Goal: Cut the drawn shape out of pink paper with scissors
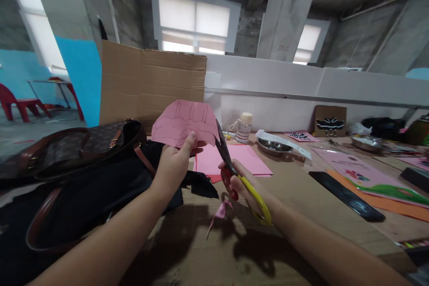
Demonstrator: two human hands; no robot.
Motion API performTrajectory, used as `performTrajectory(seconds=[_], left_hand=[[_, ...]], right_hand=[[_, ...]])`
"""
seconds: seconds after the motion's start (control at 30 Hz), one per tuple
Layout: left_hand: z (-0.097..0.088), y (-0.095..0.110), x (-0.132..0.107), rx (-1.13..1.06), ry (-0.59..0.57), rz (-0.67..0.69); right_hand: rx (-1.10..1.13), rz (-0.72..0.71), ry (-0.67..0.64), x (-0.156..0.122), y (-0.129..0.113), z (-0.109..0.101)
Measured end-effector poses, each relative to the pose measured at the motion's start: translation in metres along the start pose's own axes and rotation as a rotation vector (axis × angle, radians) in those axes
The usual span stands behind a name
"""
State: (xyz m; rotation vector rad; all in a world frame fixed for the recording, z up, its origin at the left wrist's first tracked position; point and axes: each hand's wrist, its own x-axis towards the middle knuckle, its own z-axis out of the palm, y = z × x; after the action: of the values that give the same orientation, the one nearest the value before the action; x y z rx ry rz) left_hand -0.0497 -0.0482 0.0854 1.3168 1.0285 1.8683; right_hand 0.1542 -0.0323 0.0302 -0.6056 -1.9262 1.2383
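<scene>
My left hand (182,154) pinches the lower edge of a piece of pink paper (167,123), thumb on top. Pencil lines on the paper trace a wavy outline and three tall narrow shapes. In my right hand (243,181) is a pair of scissors (253,196) with yellow and red handles. Their dark blades point up and away, lying along the paper's right edge. How far the blades are apart is hard to make out. Below my right hand a curled pink paper scrap (221,212) lies above or on the cardboard; I cannot tell which.
Pink sheets (248,161) lie behind my hands, with a metal bowl (273,145) and a white-capped bottle (244,126) beyond. A brown handbag (83,147) and dark cloth (110,201) crowd the left. A black phone-like slab (345,194) rests at right. A cardboard panel (161,73) stands behind.
</scene>
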Motion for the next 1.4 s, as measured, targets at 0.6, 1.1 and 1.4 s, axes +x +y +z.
performTrajectory(seconds=[0.6,1.1,1.4], left_hand=[[0.007,-0.001,-0.008,0.124,-0.174,-0.039],[-0.036,0.023,0.03,-0.061,-0.321,-0.432],[-0.031,0.0,0.028,0.258,-0.37,-0.141]], right_hand=[[0.014,-0.078,0.126,0.007,0.016,-0.007],[-0.006,-0.062,0.127,0.007,0.006,-0.008],[0.023,-0.068,0.121,0.009,0.011,-0.009]])
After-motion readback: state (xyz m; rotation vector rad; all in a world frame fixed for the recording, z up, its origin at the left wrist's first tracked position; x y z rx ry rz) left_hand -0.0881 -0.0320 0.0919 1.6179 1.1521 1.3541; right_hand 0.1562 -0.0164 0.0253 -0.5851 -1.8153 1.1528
